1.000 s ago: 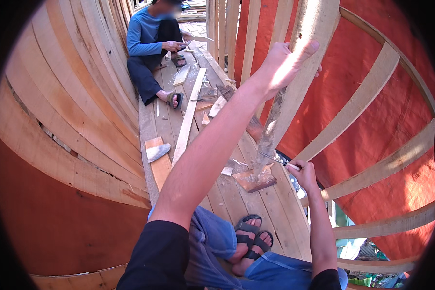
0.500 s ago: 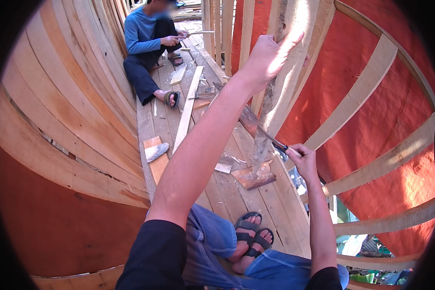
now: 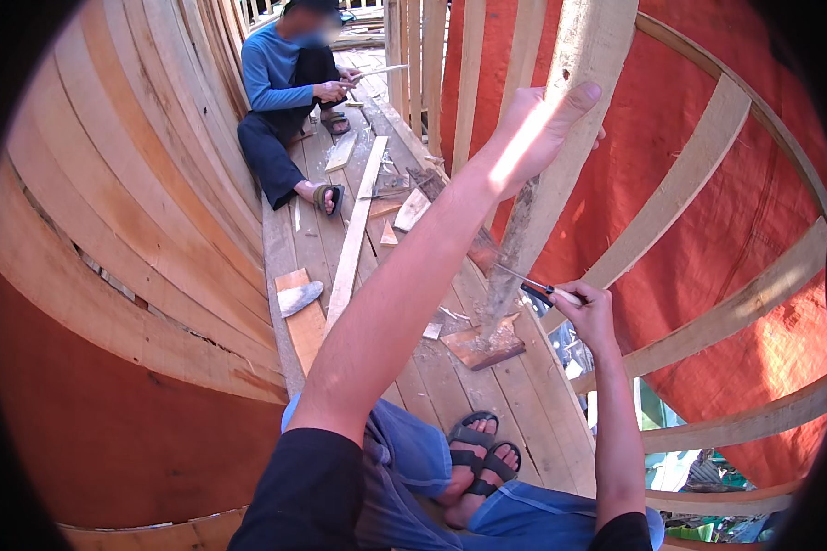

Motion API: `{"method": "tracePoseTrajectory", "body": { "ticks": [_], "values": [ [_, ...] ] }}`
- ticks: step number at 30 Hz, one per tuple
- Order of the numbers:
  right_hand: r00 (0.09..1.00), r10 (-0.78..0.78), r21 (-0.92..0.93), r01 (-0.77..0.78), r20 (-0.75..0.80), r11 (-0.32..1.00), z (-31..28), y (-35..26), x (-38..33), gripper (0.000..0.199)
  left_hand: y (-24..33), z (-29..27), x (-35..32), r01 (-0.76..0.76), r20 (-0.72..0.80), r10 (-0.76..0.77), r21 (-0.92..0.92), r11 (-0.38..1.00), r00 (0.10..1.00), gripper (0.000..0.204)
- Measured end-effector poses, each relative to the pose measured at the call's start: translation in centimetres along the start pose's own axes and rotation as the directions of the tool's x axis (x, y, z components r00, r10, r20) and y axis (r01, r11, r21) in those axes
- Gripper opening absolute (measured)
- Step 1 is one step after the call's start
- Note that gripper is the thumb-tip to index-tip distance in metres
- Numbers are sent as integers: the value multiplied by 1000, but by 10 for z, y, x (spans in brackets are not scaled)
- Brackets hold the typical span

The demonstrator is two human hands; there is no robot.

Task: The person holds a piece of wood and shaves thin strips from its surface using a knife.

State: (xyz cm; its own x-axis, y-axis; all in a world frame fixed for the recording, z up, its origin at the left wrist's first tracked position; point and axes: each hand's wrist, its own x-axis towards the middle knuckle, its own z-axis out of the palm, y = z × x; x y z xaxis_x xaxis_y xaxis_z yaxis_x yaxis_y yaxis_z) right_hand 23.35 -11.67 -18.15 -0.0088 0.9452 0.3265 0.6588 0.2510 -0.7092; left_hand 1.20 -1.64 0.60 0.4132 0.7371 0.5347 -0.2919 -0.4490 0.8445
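A long, pale wooden plank (image 3: 565, 184) stands tilted on end. My left hand (image 3: 544, 133) grips it high up, the arm stretched across the middle of the view. Its dark, rough lower end comes down at a flat piece of brown wood (image 3: 487, 347) on the floor. In my right hand (image 3: 590, 317) is a knife (image 3: 540, 286) with a pale handle and a thin metal blade. The blade points up and left, against or just in front of the plank's lower part; I cannot tell if it touches.
Several offcuts and shavings litter the plank floor (image 3: 423, 381), including a long pale strip (image 3: 358, 234) and a board (image 3: 301, 326). Curved wooden ribs (image 3: 675, 197) backed by red sheeting rise at right; planked ribs (image 3: 147, 174) rise at left. A person (image 3: 285, 92) sits farther off, holding a thin stick.
The plank has turned and shifted slightly to the right, with my left hand moving right and a little down. The knife has come slightly lower, and its blade now shows thinner.
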Motion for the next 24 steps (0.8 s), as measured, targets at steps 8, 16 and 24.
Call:
{"method": "tracePoseTrajectory", "body": {
  "ticks": [8, 16, 24],
  "values": [
    [987, -46, 217, 78, -151, 973, -17, -63, 26, 17, -2, -2, -2, -37, 23, 38, -21, 999, 999, 70],
    [998, 39, -125, -33, 46, 992, -1, -11, -6, 16, 2, 4, -1, -31, 33, 34, -76, 997, 999, 65],
    [999, -9, 29, 11, -50, 1000, -16, -59, 18, 20, -4, 7, 0, -48, -6, 48, -97, 994, 999, 60]
  ]
}}
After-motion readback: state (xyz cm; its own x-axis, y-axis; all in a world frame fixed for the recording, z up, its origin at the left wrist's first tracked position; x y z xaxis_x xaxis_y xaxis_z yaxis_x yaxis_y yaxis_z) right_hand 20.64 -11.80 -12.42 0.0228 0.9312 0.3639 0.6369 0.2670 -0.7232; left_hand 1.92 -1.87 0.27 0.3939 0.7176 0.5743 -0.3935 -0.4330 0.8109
